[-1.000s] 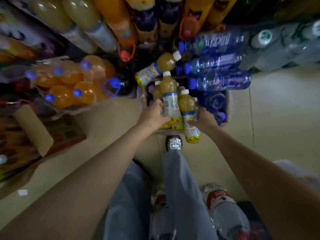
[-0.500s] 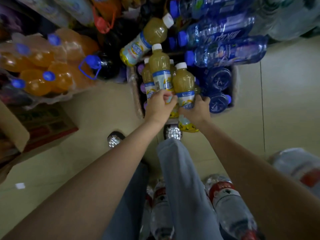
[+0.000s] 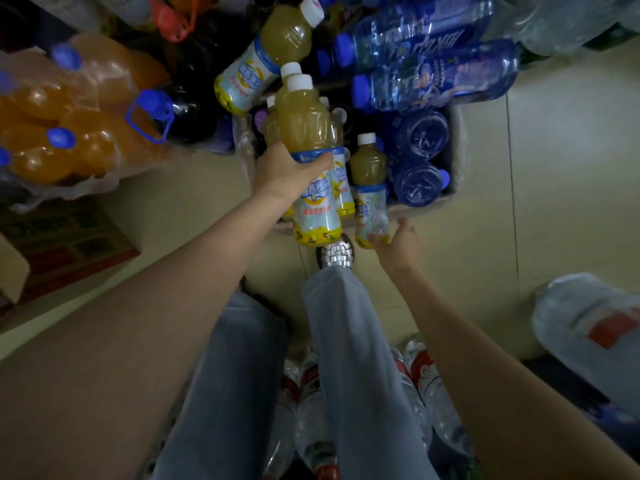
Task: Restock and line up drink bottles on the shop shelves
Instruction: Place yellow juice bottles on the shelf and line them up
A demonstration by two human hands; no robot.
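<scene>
Head view: I see yellow juice bottles held over a cardboard box (image 3: 457,140) on the floor.

My left hand (image 3: 289,173) grips a white-capped juice bottle (image 3: 306,133) over the box's near edge; my right hand (image 3: 398,237) lies relaxed, fingers spread, just under a second juice bottle (image 3: 369,188). Blue water bottles (image 3: 436,77) fill the box's right side.

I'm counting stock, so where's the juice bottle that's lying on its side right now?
The lying juice bottle is top centre of the head view, above the box, between the dark jug on its left and the blue water bottles on its right.
</scene>
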